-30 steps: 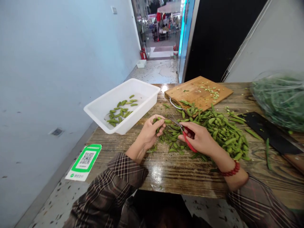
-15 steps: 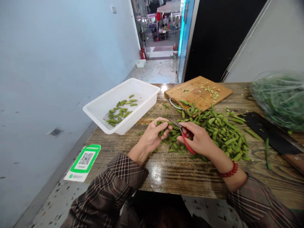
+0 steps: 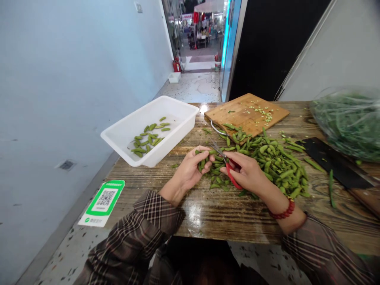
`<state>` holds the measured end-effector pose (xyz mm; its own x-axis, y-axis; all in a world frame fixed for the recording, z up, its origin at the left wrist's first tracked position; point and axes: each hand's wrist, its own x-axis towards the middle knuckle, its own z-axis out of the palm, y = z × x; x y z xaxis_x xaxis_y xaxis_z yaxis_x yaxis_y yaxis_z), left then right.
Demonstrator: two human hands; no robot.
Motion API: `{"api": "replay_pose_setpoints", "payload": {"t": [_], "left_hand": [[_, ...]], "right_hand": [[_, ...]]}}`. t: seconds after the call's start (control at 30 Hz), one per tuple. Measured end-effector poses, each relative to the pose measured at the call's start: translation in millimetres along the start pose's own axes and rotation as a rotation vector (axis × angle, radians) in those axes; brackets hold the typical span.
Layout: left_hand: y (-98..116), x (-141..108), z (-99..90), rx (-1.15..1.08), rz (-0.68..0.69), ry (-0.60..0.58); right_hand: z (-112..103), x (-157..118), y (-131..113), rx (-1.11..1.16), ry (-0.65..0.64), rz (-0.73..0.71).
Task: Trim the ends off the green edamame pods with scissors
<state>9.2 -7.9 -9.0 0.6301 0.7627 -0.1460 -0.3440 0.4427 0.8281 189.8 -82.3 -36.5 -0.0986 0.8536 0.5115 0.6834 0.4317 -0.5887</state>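
Note:
My left hand is closed around several green soybean pods, one of them poking out between thumb and fingers toward the scissors. In my right hand are red-handled scissors, their blades pointing up and left, close to the pod tip. The blades look parted a little. A large heap of soybean pods lies on the wooden table beside and behind my right hand. To the left, a white plastic tub holds several pods on its bottom.
A wooden cutting board with green bits stands behind the heap. At right lie a cleaver and a clear bag of greens. A green-and-white QR code card rests at the table's left edge.
The scissor blades appear more parted now than before. Both hands keep nearly the same place, and the whole view has shifted slightly.

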Motion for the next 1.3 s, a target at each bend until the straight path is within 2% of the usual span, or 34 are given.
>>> {"api": "replay_pose_setpoints", "payload": {"t": [0.17,0.33,0.43,0.53,0.6,0.67,0.73,0.8,0.87,0.9,1.03,1.07,1.17,1.23,1.3], "left_hand": [[3,3,-2.9,0.009,0.009,0.037],[13,5,-3.9,0.052,0.027,0.115],[32,2,1.3,0.213,0.123,0.178],[67,2,0.3,0.562,0.355,0.251],[97,3,-9.6,0.910,0.556,0.372],[128,4,-24.8,1.309,0.672,0.495],[151,4,-38.2,1.706,0.653,0.501],[158,1,-43.0,1.998,0.559,0.455],[145,-3,-37.3,2.127,0.504,0.357],[131,-4,-31.6,2.138,0.494,0.263],[54,-4,-5.3,1.979,0.425,-0.241],[36,-3,-0.6,1.934,0.407,-0.328],[1,-2,6.0,1.886,0.362,-0.358],[-7,-1,5.3,1.870,0.343,-0.313],[-6,1,2.1,1.805,0.325,-0.262]], "right_hand": [[-1,2,1,-0.025,0.002,0.019],[-14,9,3,-0.017,0.178,0.190],[-20,11,2,0.003,0.225,0.217],[-21,11,2,0.024,0.250,0.193],[-21,11,2,0.032,0.263,0.179],[-21,11,2,0.032,0.277,0.171],[-21,11,4,0.033,0.283,0.163],[-22,11,5,0.034,0.288,0.159],[-23,11,5,0.036,0.290,0.153],[-23,11,5,0.036,0.293,0.148],[-23,11,5,0.028,0.296,0.143],[-23,12,5,0.026,0.294,0.147],[-22,12,5,0.036,0.280,0.141],[-21,13,4,0.044,0.269,0.133],[-21,13,3,0.045,0.263,0.133]]}}
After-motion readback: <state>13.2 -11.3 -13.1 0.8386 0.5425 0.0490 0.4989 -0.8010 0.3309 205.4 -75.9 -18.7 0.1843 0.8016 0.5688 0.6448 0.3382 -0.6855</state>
